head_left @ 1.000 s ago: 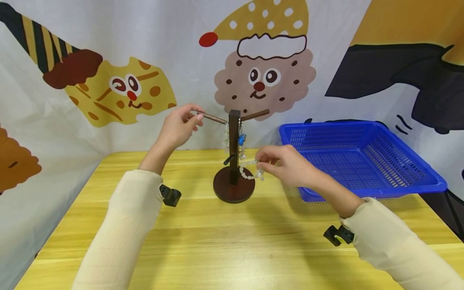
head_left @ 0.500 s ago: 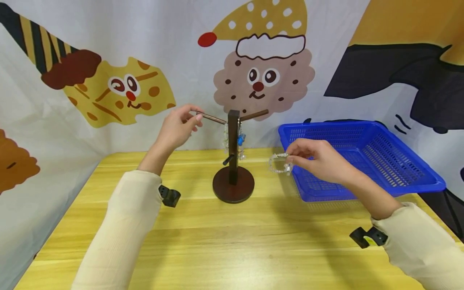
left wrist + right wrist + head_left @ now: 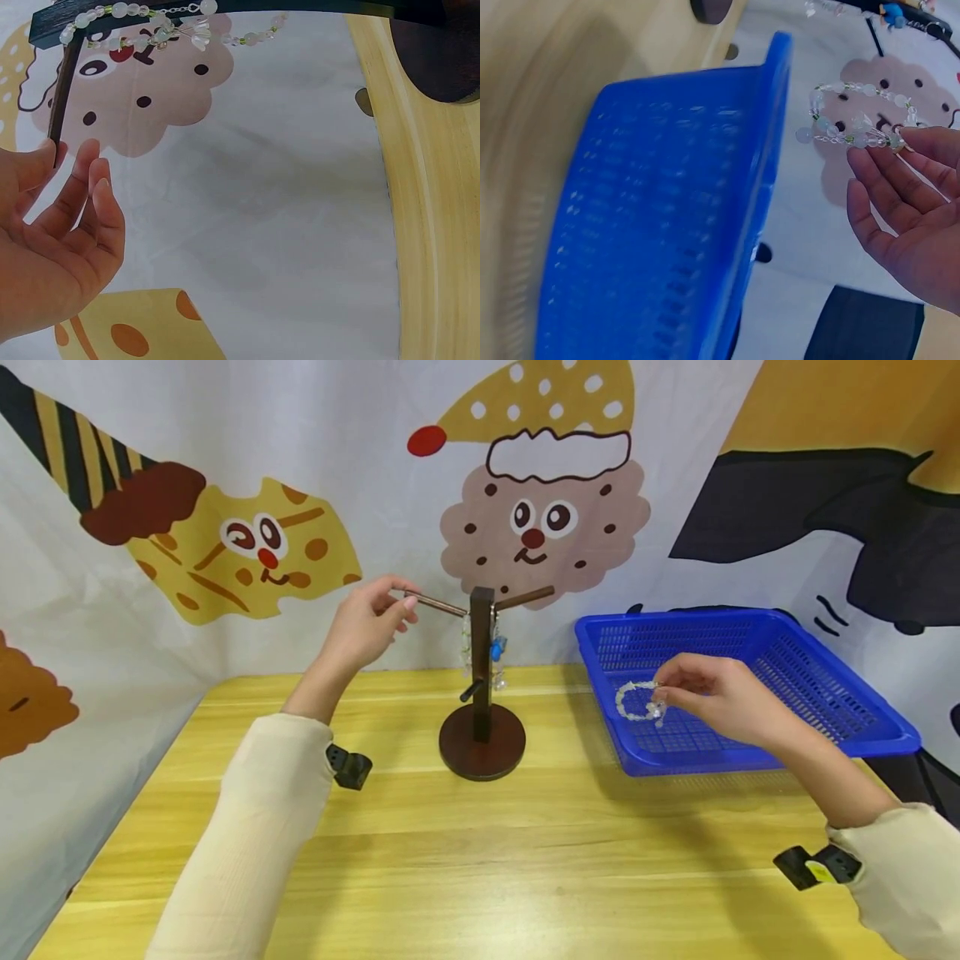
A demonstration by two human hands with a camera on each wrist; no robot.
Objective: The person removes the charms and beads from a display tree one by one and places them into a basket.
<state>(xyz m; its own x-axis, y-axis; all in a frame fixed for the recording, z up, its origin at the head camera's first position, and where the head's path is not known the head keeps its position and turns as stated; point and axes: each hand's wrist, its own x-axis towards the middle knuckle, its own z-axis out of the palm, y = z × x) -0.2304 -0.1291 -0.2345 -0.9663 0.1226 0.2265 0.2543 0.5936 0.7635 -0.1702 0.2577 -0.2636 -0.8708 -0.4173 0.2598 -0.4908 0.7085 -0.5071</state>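
Between thumb and fingers my right hand [image 3: 716, 693] pinches a clear beaded bracelet [image 3: 630, 714], which hangs over the blue basket [image 3: 888, 745]. The right wrist view shows the bracelet's pale beads and small charm [image 3: 862, 124]. My left hand [image 3: 367, 622] pinches the end of the upper left peg [image 3: 442, 606] of a dark wooden stand [image 3: 482, 668]. A pale beaded bracelet [image 3: 135, 10] hangs on that peg by the post, in the left wrist view. On the stand's other side hangs a bracelet with a blue charm [image 3: 497, 649].
The stand's round base [image 3: 482, 756] rests on the wood-grain table [image 3: 420, 860]. A bare peg [image 3: 528, 597] points up to the right, and a short dark peg [image 3: 472, 691] juts toward me. A printed cloth [image 3: 405, 510] hangs behind the table.
My right hand has carried the clear bracelet rightward, away from the stand, to above the basket. My left hand has kept its hold on the peg.
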